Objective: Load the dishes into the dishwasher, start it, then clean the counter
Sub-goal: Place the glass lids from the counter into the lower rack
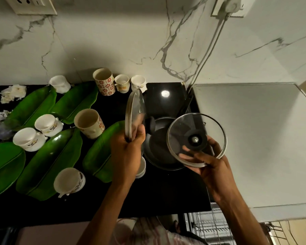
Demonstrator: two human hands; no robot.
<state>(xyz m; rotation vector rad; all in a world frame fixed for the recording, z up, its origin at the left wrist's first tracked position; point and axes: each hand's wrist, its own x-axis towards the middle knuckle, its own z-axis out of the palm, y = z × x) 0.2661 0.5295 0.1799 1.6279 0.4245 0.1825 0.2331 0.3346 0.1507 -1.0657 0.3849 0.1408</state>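
At the bottom edge, under my arms, a wire rack (pixel 210 225) shows only in part, cut off by the counter (pixel 166 195) and dim.

My left hand (pixel 126 149) grips the lower rim of one glass lid (pixel 135 114), fingers curled round the edge. That lid stands on edge, nearly upright, its long line running from my fist up toward the wall, its flat face turned to the right. My hand hides most of a white cup (pixel 141 167) just below it.

My right hand (pixel 206 165) holds a second lid (pixel 196 139) from beneath, fingers curled under the near rim and seen blurred through the glass. It is tilted, underside facing me, with the black knob's screw at the centre. It hangs over a dark pan (pixel 159 149), whose handle (pixel 185 105) points away toward the wall; the lid covers the pan's right side.

To the left, green leaf plates (pixel 49 163) lie slantwise on the black counter, with white cups (pixel 48 124) among them. A floral mug (pixel 89 123) stands between two plates. Farther back, another floral mug (pixel 104 81) and two small cups (pixel 129 83) sit against the marble wall (pixel 113 41). Crumpled tissue (pixel 13 92) lies at far left.
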